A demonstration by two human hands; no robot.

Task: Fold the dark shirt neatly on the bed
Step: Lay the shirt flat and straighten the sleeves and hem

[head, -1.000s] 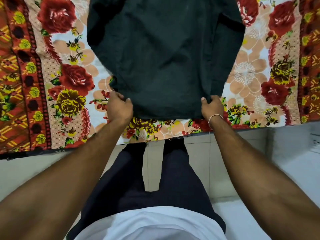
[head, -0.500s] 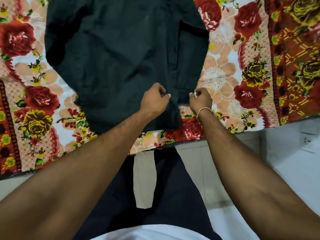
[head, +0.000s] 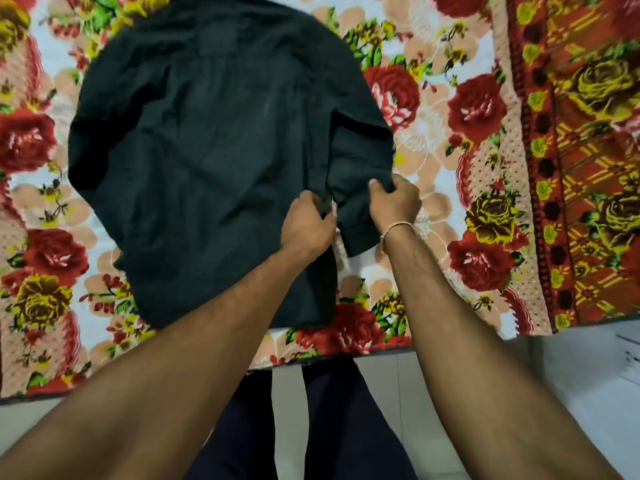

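Observation:
The dark shirt (head: 207, 161) lies spread back-up on the flowered bed sheet (head: 450, 168), collar at the far end and hem near the bed's front edge. Its right sleeve (head: 360, 157) lies bunched at the shirt's right side. My left hand (head: 306, 225) pinches the shirt's right side edge just left of the sleeve. My right hand (head: 393, 202) grips the sleeve fabric beside it, a thin band on its wrist. The two hands are almost touching.
The bed's front edge (head: 346, 355) runs across the lower middle, with light floor tiles (head: 571, 393) below it. My dark trousers (head: 329, 427) stand against the bed. The sheet's red patterned border (head: 588, 168) fills the right side.
Both hands left the hem corners and came together at the shirt's right side. They have moved farther up the shirt and now hold the side edge and the sleeve. The view has shifted closer.

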